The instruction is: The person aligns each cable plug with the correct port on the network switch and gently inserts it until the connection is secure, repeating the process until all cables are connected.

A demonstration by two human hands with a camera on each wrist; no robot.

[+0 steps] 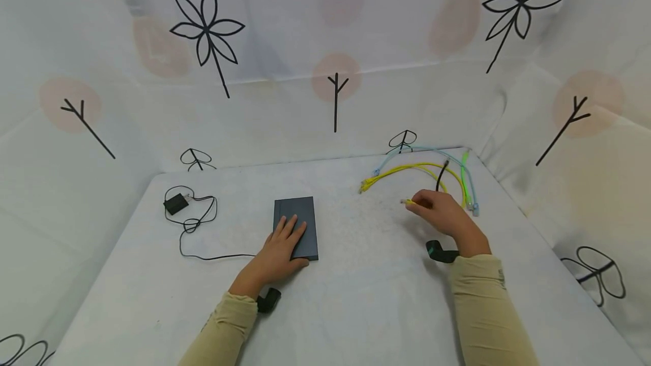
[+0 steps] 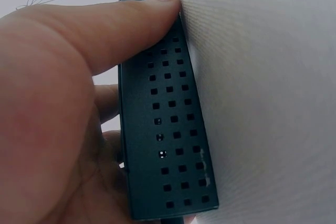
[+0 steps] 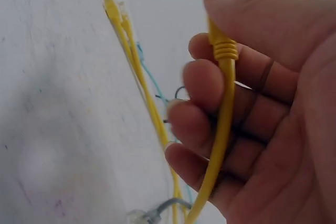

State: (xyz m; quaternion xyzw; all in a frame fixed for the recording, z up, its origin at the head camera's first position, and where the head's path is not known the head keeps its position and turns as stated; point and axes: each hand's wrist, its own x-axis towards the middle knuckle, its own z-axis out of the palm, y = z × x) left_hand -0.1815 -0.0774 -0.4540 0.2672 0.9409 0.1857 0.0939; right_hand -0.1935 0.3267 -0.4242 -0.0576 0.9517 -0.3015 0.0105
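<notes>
A flat dark metal box (image 1: 295, 205) with a thin black cord running to its left side lies on the table. My left hand (image 1: 277, 250) rests over it, fingers spread straight across its top. In the left wrist view, my thumb lies against the side of the box (image 2: 173, 129), which has rows of small square vent holes. My right hand (image 1: 439, 213) pinches a yellow network cable (image 3: 226, 103) just behind its plug. The thumb covers most of that plug in the right wrist view, and the fingers curl behind the cable.
A black power adapter (image 1: 176, 204) with a looped cord lies at the left. Beyond my right hand are more yellow network cables (image 1: 391, 171), a light blue cable (image 1: 473, 185), a green cable (image 1: 463, 165) and a black cable end (image 1: 442, 173). Patterned cloth walls (image 1: 285, 123) enclose the table.
</notes>
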